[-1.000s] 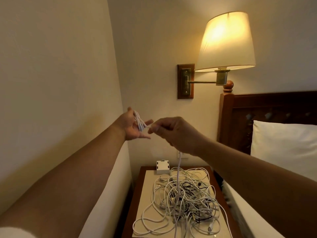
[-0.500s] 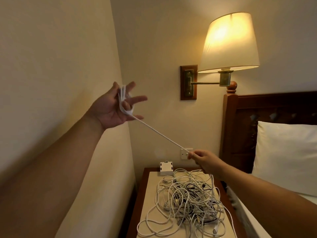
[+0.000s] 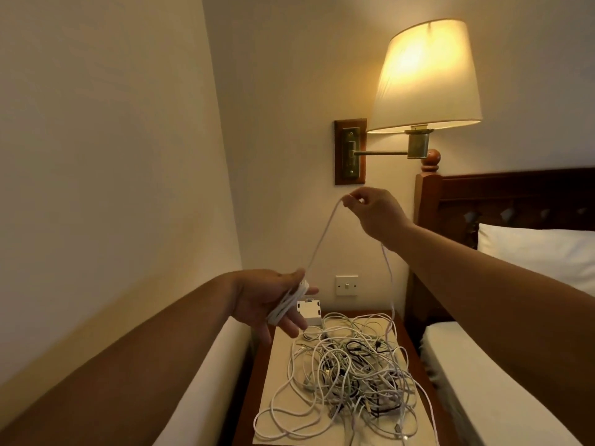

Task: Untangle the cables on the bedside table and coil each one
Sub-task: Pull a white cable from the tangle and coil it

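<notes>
1. Head view: the left hand (image 3: 273, 300) is out low over the near corner of the worktop (image 3: 256, 400). Its fingers are spread, loops of the white cable (image 3: 322, 239) are wound round them, and the thumb lies on top of the loops.
2. Up goes the line: from the loops the cable climbs to the right hand (image 3: 373, 214), raised well apart from the left, which pinches it at the fingertips.
3. Past that pinch the cable drops behind the right wrist and down into the tangle of cables (image 3: 351, 365), white and black mixed, heaped on the worktop.
4. A white adapter (image 3: 309, 312) sits at the back of the worktop, just behind the left fingers.
5. The lit wall lamp (image 3: 425, 75) glows above; a pillow (image 3: 531, 252) lies on the bed to the right.
</notes>
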